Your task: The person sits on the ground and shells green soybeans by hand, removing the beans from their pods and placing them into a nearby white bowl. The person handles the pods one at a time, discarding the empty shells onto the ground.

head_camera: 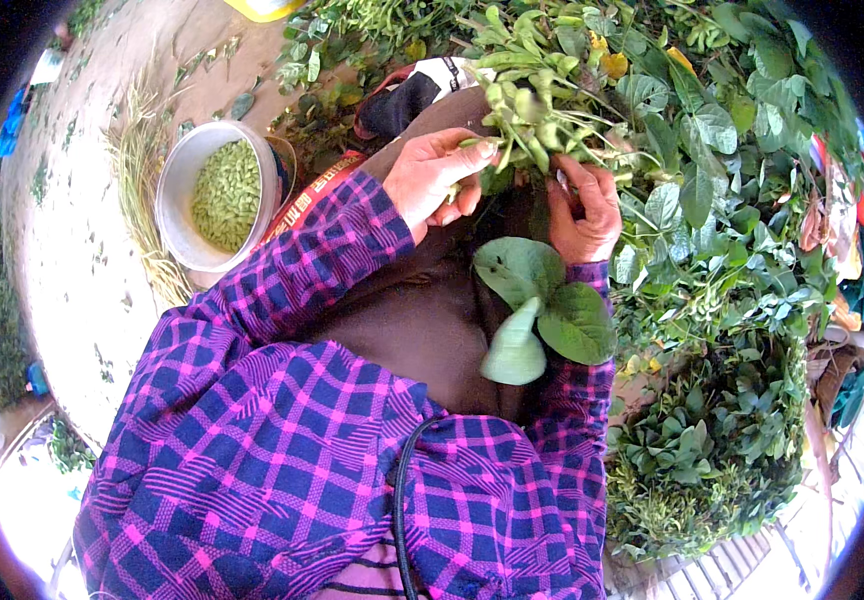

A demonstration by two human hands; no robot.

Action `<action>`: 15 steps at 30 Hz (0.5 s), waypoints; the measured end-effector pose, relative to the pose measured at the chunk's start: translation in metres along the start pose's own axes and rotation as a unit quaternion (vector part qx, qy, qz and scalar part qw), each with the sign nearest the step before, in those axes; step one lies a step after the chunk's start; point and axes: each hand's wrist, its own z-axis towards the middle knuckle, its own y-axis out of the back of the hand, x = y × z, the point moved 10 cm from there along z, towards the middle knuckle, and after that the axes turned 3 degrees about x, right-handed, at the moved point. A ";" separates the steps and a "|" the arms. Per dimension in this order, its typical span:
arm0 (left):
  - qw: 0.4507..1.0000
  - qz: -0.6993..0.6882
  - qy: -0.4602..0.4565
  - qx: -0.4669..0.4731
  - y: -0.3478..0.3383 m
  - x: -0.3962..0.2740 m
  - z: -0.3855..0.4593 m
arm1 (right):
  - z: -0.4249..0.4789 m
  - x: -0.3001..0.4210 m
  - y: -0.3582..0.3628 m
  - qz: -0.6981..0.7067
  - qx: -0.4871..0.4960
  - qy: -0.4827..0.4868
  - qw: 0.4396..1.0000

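Note:
My right hand (585, 206) grips the stems of a leafy soybean plant, whose cluster of green pods (525, 97) lies above both hands. Broad green leaves (516, 270) of a plant hang over my lap beside the right wrist. At the left edge of the cluster is my left hand (443, 180), thumb and fingers pinched on a green pod, partly hidden by the fingers. To the left of my left forearm stands a white plastic bucket (175, 201) with shelled green beans (228, 196) in it.
A large heap of cut soybean plants (709, 172) covers the ground on the right, with more greenery (702, 450) below it. Dry straw (139, 187) lies left of the bucket. A shoe (387, 101) shows beyond my hands, and a yellow container (267, 7) is at the top edge.

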 end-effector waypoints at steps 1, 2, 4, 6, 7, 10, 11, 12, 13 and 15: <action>1.000 0.013 0.001 0.008 -0.002 -0.002 -0.003 | -0.001 0.002 0.000 -0.007 0.020 0.001 1.000; 1.000 0.025 0.001 0.017 -0.004 -0.002 -0.005 | 0.001 0.006 0.003 0.007 0.014 0.028 0.999; 0.999 0.015 0.015 0.024 -0.004 0.001 -0.005 | -0.001 0.003 0.014 0.040 0.002 0.009 0.999; 0.999 0.002 0.031 0.040 -0.006 0.004 -0.004 | -0.008 -0.018 0.037 0.109 -0.036 -0.100 0.988; 0.999 0.007 0.025 0.036 -0.001 0.003 -0.006 | -0.009 -0.016 0.048 0.134 -0.063 -0.123 0.981; 0.999 0.024 0.030 0.026 0.004 0.003 -0.008 | -0.013 0.012 0.079 0.147 -0.040 -0.167 0.974; 0.999 0.043 0.030 0.015 0.006 0.002 -0.010 | -0.014 0.027 0.081 0.142 -0.020 -0.168 0.975; 0.998 0.062 0.032 0.006 0.008 0.001 -0.013 | -0.017 0.043 0.076 0.135 0.014 -0.174 0.975; 0.996 0.081 0.034 0.003 0.006 -0.001 -0.012 | -0.019 0.058 0.067 0.152 0.045 -0.136 0.978; 0.995 0.086 0.040 -0.004 0.004 0.000 -0.013 | -0.031 0.074 0.017 0.269 0.168 -0.158 0.935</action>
